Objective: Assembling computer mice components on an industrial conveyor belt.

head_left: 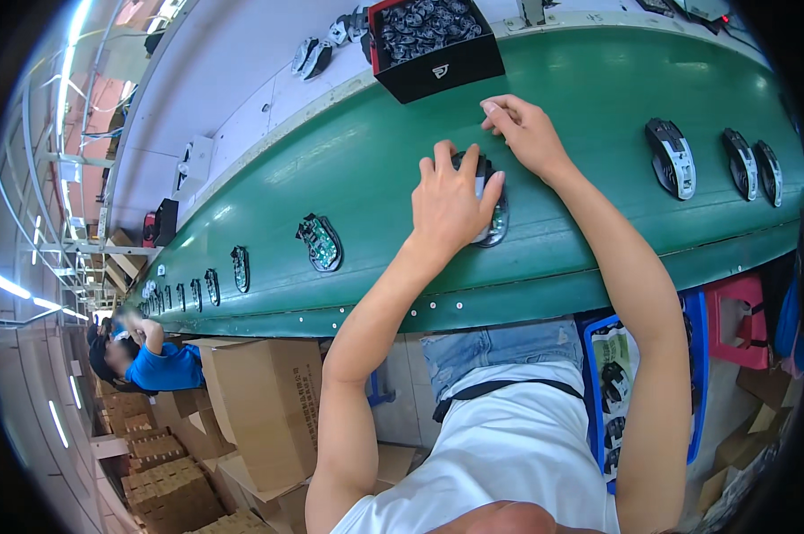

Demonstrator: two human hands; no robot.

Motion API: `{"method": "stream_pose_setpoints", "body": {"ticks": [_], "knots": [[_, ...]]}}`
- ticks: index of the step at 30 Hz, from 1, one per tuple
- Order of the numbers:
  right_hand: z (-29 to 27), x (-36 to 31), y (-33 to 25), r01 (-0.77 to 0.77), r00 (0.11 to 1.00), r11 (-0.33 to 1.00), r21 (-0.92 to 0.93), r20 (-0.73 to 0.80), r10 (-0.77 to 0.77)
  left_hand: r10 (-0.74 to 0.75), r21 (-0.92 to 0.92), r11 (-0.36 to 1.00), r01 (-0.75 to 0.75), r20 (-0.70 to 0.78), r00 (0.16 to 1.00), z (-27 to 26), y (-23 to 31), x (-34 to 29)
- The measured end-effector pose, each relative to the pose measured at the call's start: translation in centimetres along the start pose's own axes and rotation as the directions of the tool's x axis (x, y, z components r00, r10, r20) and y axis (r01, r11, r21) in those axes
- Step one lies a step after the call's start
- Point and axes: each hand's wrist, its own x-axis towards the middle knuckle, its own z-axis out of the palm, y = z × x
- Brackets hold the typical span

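A half-assembled computer mouse [498,222] rests on the green conveyor belt in front of me, green circuit board showing at its near end. My left hand [449,198] grips it from above, fingers over its far end and thumb along its right side, hiding most of it. Just right of and beyond it, my right hand [528,135] hovers with thumb and index finger pinched together; anything between them is too small to make out. Farther left on the belt lies an open mouse base [319,242] with an exposed circuit board.
Beyond my hands stands a black box [455,78] of small dark parts. Mice with grey-and-black shells [671,160] lie right; several open bases [241,269] line the left. Below the belt are a blue crate [698,383], pink stool [738,320] and cardboard box [264,400]. A person [166,365] sits left.
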Motion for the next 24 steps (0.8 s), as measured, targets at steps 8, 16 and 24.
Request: {"method": "stream_pose_setpoints", "body": {"ticks": [8,16,24], "knots": [[0.0,0.4,0.5,0.015,1.000,1.000,-0.023,0.002,-0.015,0.011,0.015,1.000,-0.009,-0.176,0.984,2.6,-0.3,0.6],[0.0,0.1,0.7,-0.010,0.999,0.997,-0.070,0.036,0.013,-0.147,-0.546,0.836,0.060,-0.117,0.982,3.2,-0.1,1.3],[-0.6,-0.4,-0.4,-0.041,0.998,0.989,-0.139,0.050,0.048,-0.323,-0.770,0.609,0.192,-0.020,0.946,4.2,0.5,2.1]]}}
